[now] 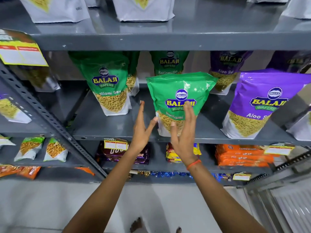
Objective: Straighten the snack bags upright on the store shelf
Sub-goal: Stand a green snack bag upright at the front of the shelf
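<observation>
A green Balaji Ratlami Sev bag (178, 91) stands upright at the front of the grey middle shelf (117, 137). My left hand (142, 130) is open just left of the bag, thumb near its lower left edge. My right hand (184, 132) is open in front of the bag's lower half, fingers spread, not gripping it. Another green bag (107, 84) stands to the left, further back. A third green bag (170, 63) stands behind the front one. A purple Aloo Sev bag (257, 105) stands at the right.
White pouches sit on the shelf above (143, 9). A slanted grey upright (50, 120) divides the left shelving. Below are dark packets (121, 153), yellow packets (173, 155) and orange packets (242, 155). Price tags (116, 144) hang from the shelf edge.
</observation>
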`<state>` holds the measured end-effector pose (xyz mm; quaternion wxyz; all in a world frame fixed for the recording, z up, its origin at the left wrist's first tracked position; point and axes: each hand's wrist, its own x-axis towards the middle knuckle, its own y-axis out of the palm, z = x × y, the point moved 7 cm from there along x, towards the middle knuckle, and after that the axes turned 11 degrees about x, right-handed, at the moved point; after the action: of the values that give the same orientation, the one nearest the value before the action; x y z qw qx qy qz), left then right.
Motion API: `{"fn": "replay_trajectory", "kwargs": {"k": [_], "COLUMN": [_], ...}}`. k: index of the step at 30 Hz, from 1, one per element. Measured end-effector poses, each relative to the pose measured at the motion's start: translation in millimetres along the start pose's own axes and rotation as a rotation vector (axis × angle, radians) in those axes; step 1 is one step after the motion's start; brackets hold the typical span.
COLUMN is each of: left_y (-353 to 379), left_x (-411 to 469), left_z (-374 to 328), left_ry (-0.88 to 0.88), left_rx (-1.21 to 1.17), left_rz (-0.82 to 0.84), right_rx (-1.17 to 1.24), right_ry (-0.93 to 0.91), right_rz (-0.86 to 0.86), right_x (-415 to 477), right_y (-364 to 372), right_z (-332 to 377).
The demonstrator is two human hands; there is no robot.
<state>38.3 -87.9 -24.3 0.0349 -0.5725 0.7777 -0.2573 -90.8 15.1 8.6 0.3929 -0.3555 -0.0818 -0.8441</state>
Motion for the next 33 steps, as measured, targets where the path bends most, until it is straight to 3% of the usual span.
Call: {"fn": "replay_trajectory", "kwargs": {"k": [4,8,13,16,24,33], "left_y": [-60,-120,-148,-146,-145,-135], "left_x": [8,27,74,99,76,7], "left_z": [3,73,151,169,168,161], "left_ry": [0.110,-0.085,-0.274,-0.244,-0.264,-0.249], "left_rx": [0.057,0.091,-0.071,-0.140,-0.158,-0.147], "left_rz": [-0.253,-0.368,-0.158,0.032,0.058,0.110], "right_rx": [0.041,0.045,0.171,0.303,0.322,0.112], "right_ry": [-0.028,0.138,0.639,0.784,0.814,0.714], "right_rz": [0.150,0.357,0.420,0.454,0.487,0.448], "right_x": [7,16,38,48,25,-26], "right_y": [82,167,231,248,228,180], "right_z": [24,1,-68,-94,-89,-64]}}
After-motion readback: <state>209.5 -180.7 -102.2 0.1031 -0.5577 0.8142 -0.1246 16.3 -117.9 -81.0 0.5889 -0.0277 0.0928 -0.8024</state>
